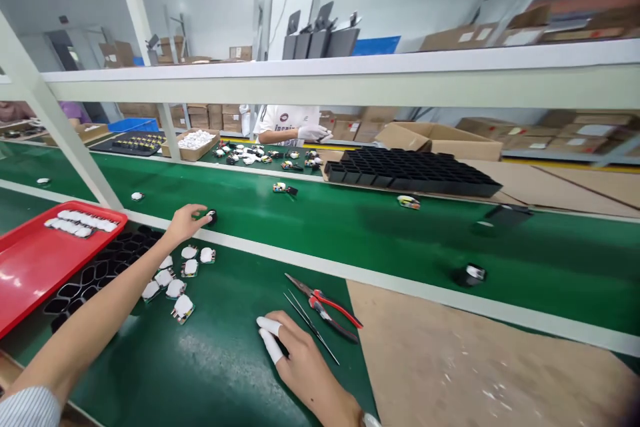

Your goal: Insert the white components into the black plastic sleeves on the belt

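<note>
My left hand [186,223] reaches to the near edge of the green belt, its thumb and fingertips at a small black part with a white top [211,217]. My right hand [303,357] hangs over the green table, two fingers in white finger cots, with nothing visible between them. Beside it lie metal tweezers [311,325] and red-handled pliers [320,300]. Several small boards with white tops [183,307] sit on the table below my left forearm. Black hollow housings [103,267] stand in rows partly behind that forearm.
A red tray [45,260] with white-topped parts is at the left. On the belt [320,227] are scattered parts and a black housing [473,273]. Cardboard [480,360] covers the right side. Across the belt, a person's gloved hands [315,133] work near black trays [410,170].
</note>
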A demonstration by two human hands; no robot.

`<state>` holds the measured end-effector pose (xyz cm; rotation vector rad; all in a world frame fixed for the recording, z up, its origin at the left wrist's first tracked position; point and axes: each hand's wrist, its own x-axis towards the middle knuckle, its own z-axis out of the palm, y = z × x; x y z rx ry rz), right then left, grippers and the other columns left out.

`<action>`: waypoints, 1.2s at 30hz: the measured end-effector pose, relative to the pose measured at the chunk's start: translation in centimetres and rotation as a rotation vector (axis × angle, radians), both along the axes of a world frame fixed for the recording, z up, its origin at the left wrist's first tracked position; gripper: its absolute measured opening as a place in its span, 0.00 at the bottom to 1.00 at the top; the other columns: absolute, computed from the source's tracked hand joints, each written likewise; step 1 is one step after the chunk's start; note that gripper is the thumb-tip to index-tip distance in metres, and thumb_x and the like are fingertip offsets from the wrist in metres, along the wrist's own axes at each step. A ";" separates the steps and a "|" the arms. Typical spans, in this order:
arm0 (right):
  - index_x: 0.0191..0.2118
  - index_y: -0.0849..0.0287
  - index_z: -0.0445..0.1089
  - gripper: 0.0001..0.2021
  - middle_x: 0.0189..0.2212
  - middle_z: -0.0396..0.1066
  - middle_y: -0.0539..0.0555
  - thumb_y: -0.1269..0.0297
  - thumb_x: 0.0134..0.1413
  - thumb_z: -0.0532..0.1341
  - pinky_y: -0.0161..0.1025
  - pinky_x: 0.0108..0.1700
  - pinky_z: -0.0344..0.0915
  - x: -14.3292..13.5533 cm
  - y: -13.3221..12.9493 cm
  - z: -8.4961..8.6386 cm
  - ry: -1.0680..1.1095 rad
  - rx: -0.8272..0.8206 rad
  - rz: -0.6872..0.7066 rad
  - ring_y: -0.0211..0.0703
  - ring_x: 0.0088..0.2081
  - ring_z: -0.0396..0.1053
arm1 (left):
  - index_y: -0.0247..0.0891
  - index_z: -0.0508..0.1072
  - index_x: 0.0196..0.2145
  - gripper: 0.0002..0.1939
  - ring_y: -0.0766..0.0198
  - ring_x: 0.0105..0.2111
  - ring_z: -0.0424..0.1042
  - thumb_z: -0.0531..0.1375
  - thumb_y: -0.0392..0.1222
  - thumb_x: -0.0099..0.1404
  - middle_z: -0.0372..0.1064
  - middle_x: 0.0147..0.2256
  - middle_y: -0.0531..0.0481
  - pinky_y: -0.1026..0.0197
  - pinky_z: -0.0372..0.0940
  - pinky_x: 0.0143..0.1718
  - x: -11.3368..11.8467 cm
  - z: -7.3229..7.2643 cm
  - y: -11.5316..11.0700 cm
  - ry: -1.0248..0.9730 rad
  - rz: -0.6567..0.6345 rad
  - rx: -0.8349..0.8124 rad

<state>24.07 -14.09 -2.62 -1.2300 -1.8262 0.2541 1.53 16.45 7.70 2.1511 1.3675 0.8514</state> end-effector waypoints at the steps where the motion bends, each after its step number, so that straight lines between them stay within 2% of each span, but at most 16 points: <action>1: 0.58 0.54 0.70 0.15 0.46 0.75 0.57 0.72 0.72 0.54 0.38 0.45 0.76 0.0 0.0 0.0 -0.022 0.011 -0.006 0.43 0.43 0.78 | 0.36 0.80 0.46 0.21 0.52 0.47 0.80 0.68 0.56 0.65 0.80 0.48 0.42 0.52 0.75 0.49 -1.4 0.6 -0.8 -0.018 -0.002 0.018; 3: 0.57 0.55 0.70 0.14 0.46 0.76 0.58 0.72 0.72 0.54 0.39 0.43 0.77 -0.3 0.3 0.1 -0.096 0.039 -0.026 0.44 0.41 0.79 | 0.38 0.79 0.49 0.25 0.52 0.47 0.80 0.67 0.61 0.65 0.81 0.48 0.43 0.54 0.75 0.48 -4.9 2.5 -2.8 -0.043 -0.006 0.041; 5: 0.58 0.56 0.69 0.14 0.46 0.76 0.58 0.71 0.71 0.56 0.41 0.40 0.77 -0.9 1.0 0.6 -0.198 0.068 -0.040 0.46 0.40 0.79 | 0.39 0.79 0.49 0.27 0.54 0.43 0.81 0.66 0.63 0.64 0.82 0.44 0.45 0.56 0.75 0.45 -8.7 4.8 -5.4 -0.019 -0.025 0.039; 7: 0.58 0.57 0.69 0.14 0.46 0.75 0.59 0.69 0.70 0.58 0.44 0.40 0.78 -2.1 2.2 1.4 -0.292 0.063 -0.012 0.49 0.41 0.78 | 0.39 0.80 0.48 0.26 0.57 0.36 0.80 0.65 0.63 0.65 0.81 0.37 0.48 0.59 0.74 0.38 -12.3 6.9 -8.4 0.081 -0.067 0.011; 9: 0.58 0.60 0.68 0.15 0.48 0.74 0.61 0.68 0.69 0.60 0.48 0.44 0.79 -4.0 3.6 2.5 -0.363 0.025 0.051 0.52 0.44 0.77 | 0.40 0.80 0.45 0.23 0.59 0.30 0.77 0.64 0.63 0.67 0.79 0.32 0.50 0.62 0.71 0.32 -15.4 7.9 -11.5 0.236 -0.100 -0.046; 12: 0.55 0.63 0.70 0.14 0.50 0.72 0.63 0.65 0.68 0.62 0.52 0.48 0.78 -7.6 5.9 3.9 -0.441 -0.032 0.126 0.54 0.46 0.75 | 0.43 0.78 0.37 0.16 0.60 0.28 0.75 0.66 0.58 0.66 0.76 0.30 0.52 0.63 0.67 0.28 -19.7 7.2 -15.6 0.523 -0.123 -0.112; 14: 0.52 0.62 0.71 0.12 0.51 0.70 0.63 0.63 0.68 0.63 0.53 0.48 0.77 -9.9 7.4 4.3 -0.469 -0.043 0.150 0.55 0.47 0.74 | 0.44 0.78 0.36 0.13 0.59 0.29 0.76 0.67 0.55 0.64 0.76 0.34 0.52 0.62 0.67 0.28 -21.9 5.5 -17.7 0.671 -0.117 -0.092; 16: 0.47 0.61 0.72 0.09 0.52 0.69 0.63 0.60 0.68 0.63 0.53 0.47 0.77 -12.0 8.6 4.3 -0.491 -0.032 0.162 0.54 0.46 0.72 | 0.44 0.78 0.40 0.14 0.57 0.32 0.77 0.66 0.57 0.66 0.75 0.39 0.49 0.60 0.69 0.30 -23.1 3.3 -19.3 0.719 -0.089 -0.016; 18: 0.42 0.59 0.71 0.10 0.51 0.69 0.63 0.57 0.67 0.64 0.53 0.45 0.76 -13.5 9.4 3.9 -0.514 -0.026 0.154 0.55 0.45 0.71 | 0.43 0.78 0.46 0.20 0.54 0.38 0.78 0.61 0.61 0.71 0.74 0.44 0.45 0.57 0.72 0.35 -23.2 1.2 -20.0 0.711 -0.052 0.104; 20: 0.40 0.59 0.70 0.09 0.47 0.68 0.62 0.58 0.66 0.66 0.53 0.43 0.75 -14.4 9.9 3.4 -0.534 -0.031 0.136 0.54 0.43 0.70 | 0.39 0.78 0.48 0.24 0.51 0.41 0.77 0.56 0.63 0.74 0.72 0.44 0.42 0.54 0.73 0.39 -22.3 -0.5 -20.0 0.720 -0.001 0.244; 24: 0.39 0.59 0.69 0.02 0.41 0.67 0.60 0.70 0.65 0.62 0.52 0.41 0.75 -14.1 9.2 2.5 -0.550 -0.037 0.120 0.52 0.39 0.69 | 0.35 0.79 0.44 0.22 0.51 0.39 0.74 0.55 0.56 0.78 0.71 0.40 0.40 0.53 0.73 0.37 -19.3 -2.5 -18.1 0.766 0.058 0.394; 26: 0.43 0.61 0.69 0.03 0.42 0.67 0.60 0.73 0.65 0.60 0.52 0.42 0.75 -13.0 8.3 2.4 -0.524 -0.043 0.106 0.52 0.40 0.69 | 0.35 0.79 0.38 0.19 0.53 0.37 0.73 0.54 0.49 0.79 0.69 0.38 0.41 0.55 0.71 0.35 -18.3 -2.6 -17.3 0.750 0.044 0.415; 28: 0.52 0.63 0.68 0.11 0.45 0.68 0.62 0.73 0.65 0.58 0.52 0.44 0.76 -11.2 7.2 2.4 -0.473 -0.048 0.093 0.53 0.42 0.70 | 0.36 0.78 0.34 0.19 0.53 0.36 0.72 0.52 0.44 0.79 0.68 0.37 0.42 0.55 0.71 0.34 -17.8 -2.1 -17.0 0.707 0.019 0.436; 31: 0.60 0.61 0.65 0.17 0.50 0.69 0.63 0.71 0.67 0.57 0.53 0.44 0.77 -8.2 5.2 2.4 -0.420 -0.068 0.061 0.54 0.44 0.72 | 0.37 0.77 0.35 0.15 0.51 0.38 0.71 0.55 0.44 0.77 0.68 0.39 0.41 0.50 0.73 0.38 -17.0 -0.6 -17.4 0.589 0.013 0.485; 34: 0.58 0.60 0.66 0.17 0.52 0.69 0.64 0.66 0.66 0.63 0.55 0.46 0.78 -5.4 3.4 2.6 -0.407 -0.131 0.025 0.55 0.46 0.73 | 0.40 0.77 0.39 0.07 0.46 0.48 0.72 0.60 0.43 0.74 0.68 0.49 0.39 0.44 0.75 0.48 -15.2 0.3 -18.4 0.365 -0.053 0.504; 36: 0.57 0.60 0.67 0.19 0.55 0.68 0.64 0.62 0.64 0.67 0.56 0.50 0.78 -4.1 2.2 3.0 -0.426 -0.175 0.037 0.57 0.50 0.72 | 0.42 0.76 0.42 0.04 0.45 0.56 0.71 0.60 0.41 0.74 0.64 0.59 0.39 0.42 0.74 0.55 -13.1 0.0 -19.1 0.236 -0.212 0.432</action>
